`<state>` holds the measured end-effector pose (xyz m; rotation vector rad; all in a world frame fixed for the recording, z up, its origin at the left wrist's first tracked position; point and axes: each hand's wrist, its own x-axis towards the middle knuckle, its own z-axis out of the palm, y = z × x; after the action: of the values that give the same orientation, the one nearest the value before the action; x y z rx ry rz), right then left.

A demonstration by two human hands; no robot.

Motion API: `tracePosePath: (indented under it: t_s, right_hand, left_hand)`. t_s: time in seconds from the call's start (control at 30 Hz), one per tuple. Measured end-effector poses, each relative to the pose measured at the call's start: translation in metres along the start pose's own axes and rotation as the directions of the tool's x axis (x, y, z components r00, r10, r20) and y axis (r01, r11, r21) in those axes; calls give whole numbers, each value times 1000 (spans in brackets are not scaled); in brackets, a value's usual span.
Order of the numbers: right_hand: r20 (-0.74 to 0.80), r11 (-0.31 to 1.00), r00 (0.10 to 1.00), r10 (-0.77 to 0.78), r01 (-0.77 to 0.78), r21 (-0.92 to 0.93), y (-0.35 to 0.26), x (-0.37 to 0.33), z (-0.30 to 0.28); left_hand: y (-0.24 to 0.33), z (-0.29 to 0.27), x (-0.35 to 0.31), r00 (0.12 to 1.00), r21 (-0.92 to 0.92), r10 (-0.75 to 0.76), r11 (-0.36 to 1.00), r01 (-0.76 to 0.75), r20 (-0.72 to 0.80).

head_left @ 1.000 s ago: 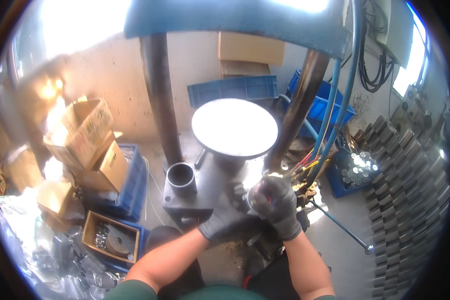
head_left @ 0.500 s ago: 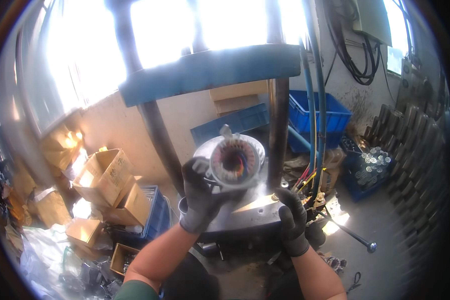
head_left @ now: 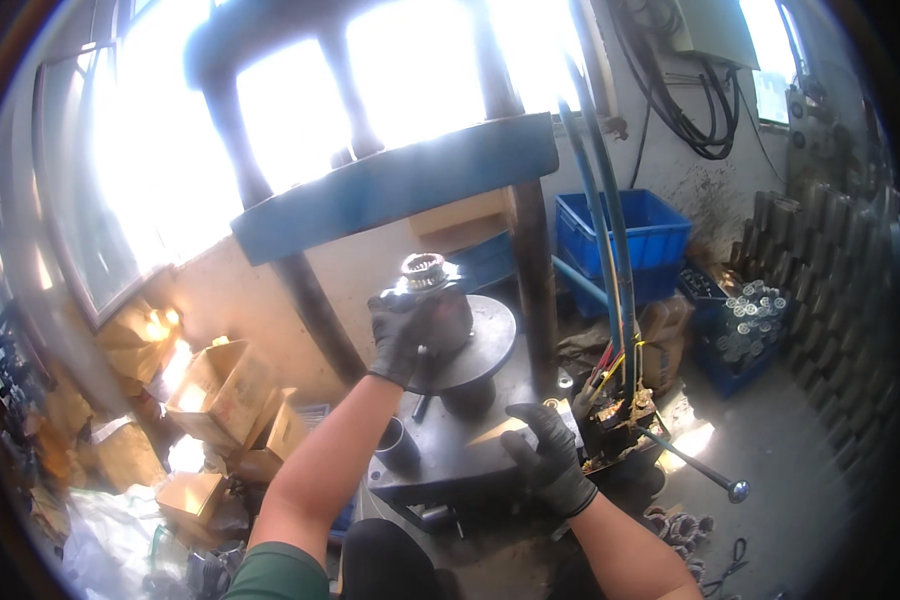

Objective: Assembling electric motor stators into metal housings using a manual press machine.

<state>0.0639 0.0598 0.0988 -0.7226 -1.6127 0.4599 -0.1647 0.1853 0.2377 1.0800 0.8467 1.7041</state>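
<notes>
My left hand [head_left: 395,340], in a dark glove, grips a motor housing [head_left: 445,318] by its left side. The housing is raised over the round metal plate [head_left: 495,345] of a press; whether it touches the plate, I cannot tell. A shiny toothed ring [head_left: 423,268] shows at its top, and its lower part is in shade. My right hand [head_left: 548,462], gloved too, is held above the right front of the press table [head_left: 440,455], thumb and fingers apart, with nothing in it. A dark metal sleeve [head_left: 398,447] stands at the table's left edge.
A blue crossbeam [head_left: 400,188] spans the press posts. Blue hoses [head_left: 610,230] and a lever with a ball end [head_left: 737,490] are at the right. Beyond stand a blue crate [head_left: 625,240] and stacked metal cylinders [head_left: 820,290]. Cardboard boxes [head_left: 220,395] lie left.
The housing has tipped: its open end with windings and coloured wires faced me before, and now points upward. My right hand has moved left and opened wider. The view has shifted.
</notes>
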Motion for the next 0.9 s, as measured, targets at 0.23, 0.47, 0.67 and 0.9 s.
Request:
tracePosePath:
  t_s: [0.23, 0.47, 0.67, 0.9]
  right_hand:
    - [64, 1000, 998, 4, -5, 23, 2, -1, 4]
    - [54, 985, 992, -113, 119, -122, -27, 5, -42]
    - [141, 836, 961, -238, 277, -474, -127, 12, -126]
    - [298, 434, 929, 218, 181, -882, -145, -32, -218]
  left_hand:
    - [-17, -58, 26, 986, 332, 147, 929, -163, 75]
    - [-62, -154, -83, 934, 556, 341, 799, -227, -110]
    - [-114, -218, -144, 960, 627, 99, 774, 92, -263]
    - [-178, -258, -104, 802, -959, -595, 203, 200, 41]
